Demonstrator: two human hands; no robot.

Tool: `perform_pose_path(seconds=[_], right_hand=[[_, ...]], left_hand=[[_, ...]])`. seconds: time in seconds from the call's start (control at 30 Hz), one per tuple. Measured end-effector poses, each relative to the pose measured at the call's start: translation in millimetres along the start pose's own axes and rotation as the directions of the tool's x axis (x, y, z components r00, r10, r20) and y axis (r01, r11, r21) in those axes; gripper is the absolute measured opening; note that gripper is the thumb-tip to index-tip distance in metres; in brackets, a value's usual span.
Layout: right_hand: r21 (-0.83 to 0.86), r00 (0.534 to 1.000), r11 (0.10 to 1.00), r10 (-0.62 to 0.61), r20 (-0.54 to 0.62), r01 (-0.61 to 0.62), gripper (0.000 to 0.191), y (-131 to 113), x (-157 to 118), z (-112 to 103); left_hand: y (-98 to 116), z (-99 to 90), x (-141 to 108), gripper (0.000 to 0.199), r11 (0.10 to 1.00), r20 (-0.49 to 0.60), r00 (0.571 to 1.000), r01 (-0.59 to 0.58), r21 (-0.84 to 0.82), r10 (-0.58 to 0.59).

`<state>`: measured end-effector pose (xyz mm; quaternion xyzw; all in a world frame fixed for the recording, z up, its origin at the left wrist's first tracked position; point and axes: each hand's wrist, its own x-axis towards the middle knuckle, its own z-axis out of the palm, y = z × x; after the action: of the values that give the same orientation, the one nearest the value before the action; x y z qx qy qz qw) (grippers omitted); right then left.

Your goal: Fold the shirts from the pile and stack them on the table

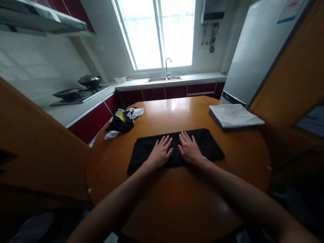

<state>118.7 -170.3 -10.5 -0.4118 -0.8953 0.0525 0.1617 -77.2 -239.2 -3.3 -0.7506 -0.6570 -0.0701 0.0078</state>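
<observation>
A black folded cloth, seemingly a garment (210, 145), lies flat as a wide rectangle on the wooden table (174, 199). My left hand (161, 152) rests on it just left of its middle, palm down with the fingers stretched out. Just to the right, my right hand (189, 147) also lies flat on the black cloth, fingers spread. A narrow strip of the cloth shows between the two hands. Neither hand grips anything. Parts of the cloth are covered by my hands and wrists.
A crumpled black, white and yellow garment (123, 119) lies at the table's left edge. At the back right is a folded stack of cloth (236, 114), pale on top and dark below. Beyond the table are a sink (157, 79), a stove (81, 96) with pans and a fridge (248, 54).
</observation>
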Motion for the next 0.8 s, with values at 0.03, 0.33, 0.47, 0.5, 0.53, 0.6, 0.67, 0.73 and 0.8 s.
perform_pose_path(seconds=[0.03, 0.33, 0.47, 0.5, 0.53, 0.6, 0.67, 0.73, 0.8], right_hand=[[0.007, 0.999, 1.0, -0.017, 0.041, 0.017, 0.062, -5.9, -3.6, 5.1], [0.023, 0.996, 0.996, 0.084, 0.019, -0.085, 0.065, 19.7, 14.4, -4.7], [-0.063, 0.962, 0.962, 0.27, 0.036, -0.267, 0.067, 63.1, 26.1, -6.2], [-0.077, 0.949, 0.951, 0.306, 0.075, -0.301, 0.069, 71.1, 26.8, -4.1], [-0.087, 0.937, 0.943, 0.33, 0.11, -0.322, 0.07, 76.8, 26.9, -1.8], [-0.098, 0.93, 0.938, 0.344, 0.128, -0.333, 0.072, 81.4, 26.0, 1.2], [-0.104, 0.939, 0.938, 0.337, 0.069, -0.329, 0.071, 80.3, 24.9, 0.5], [-0.098, 0.948, 0.943, 0.319, -0.011, -0.318, 0.071, 78.9, 24.1, -2.8], [-0.088, 0.95, 0.946, 0.307, -0.048, -0.311, 0.071, 80.6, 23.7, -5.9]], left_hand=[[4.1, 5.4, -1.0, 0.059, 1.0, 0.022, 1.0, -0.019, 0.011, 0.019], [3.1, 16.5, -1.9, 0.059, 0.997, 0.045, 0.999, -0.031, 0.065, 0.029], [3.7, 16.4, -1.4, 0.059, 0.999, 0.057, 0.998, -0.019, 0.038, 0.017], [4.2, 16.5, -1.5, 0.059, 0.999, 0.058, 0.998, -0.017, 0.031, 0.015], [4.9, 16.1, -1.7, 0.059, 1.0, 0.058, 0.998, -0.015, 0.024, 0.013], [6.7, 13.3, -1.9, 0.059, 1.0, 0.062, 0.998, -0.01, 0.007, 0.01], [7.5, 7.4, -1.4, 0.06, 1.0, 0.075, 0.997, -0.001, -0.026, 0.003], [3.8, -0.3, 0.1, 0.063, 0.998, 0.058, 0.998, 0.018, -0.057, -0.015], [-7.2, -6.6, 2.4, 0.066, 0.997, 0.0, 0.999, 0.05, -0.059, -0.051]])
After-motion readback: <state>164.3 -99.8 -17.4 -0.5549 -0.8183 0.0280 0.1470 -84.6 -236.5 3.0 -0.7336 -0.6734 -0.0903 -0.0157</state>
